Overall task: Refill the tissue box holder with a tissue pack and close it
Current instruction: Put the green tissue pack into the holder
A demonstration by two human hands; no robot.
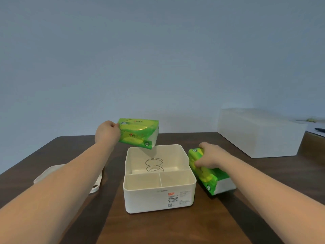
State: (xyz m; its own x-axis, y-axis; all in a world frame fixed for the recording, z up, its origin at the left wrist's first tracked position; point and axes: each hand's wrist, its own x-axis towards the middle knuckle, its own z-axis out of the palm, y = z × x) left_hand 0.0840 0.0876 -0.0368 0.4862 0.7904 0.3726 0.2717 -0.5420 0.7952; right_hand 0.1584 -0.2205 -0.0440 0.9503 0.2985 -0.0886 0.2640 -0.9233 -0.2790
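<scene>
Table (158,229): dark wood, everything below is carried on it.
White box (260,134): set at the far right of the table, well apart from the hands.
Holder (158,196): seen open at the table's middle, label side facing the camera; one large rear compartment and two small front ones are shown.
Lid (52,173): laid flat to the left of the holder, partly hidden under the left forearm.
Second pack (211,178): lying on the table just beside the holder's right wall, tilted.
Tissue pack (139,132): green, held in the air above the holder's rear left corner, tilted.
Right hand (211,156): laid on top of the second pack, fingers curled down over it, pressed against the wrapper.
Left hand (107,132): clamped on the left end of the tissue pack, fingers closed round it.
Spring (154,164): wire coil, standing upright in the rear compartment, directly below the raised pack.
</scene>
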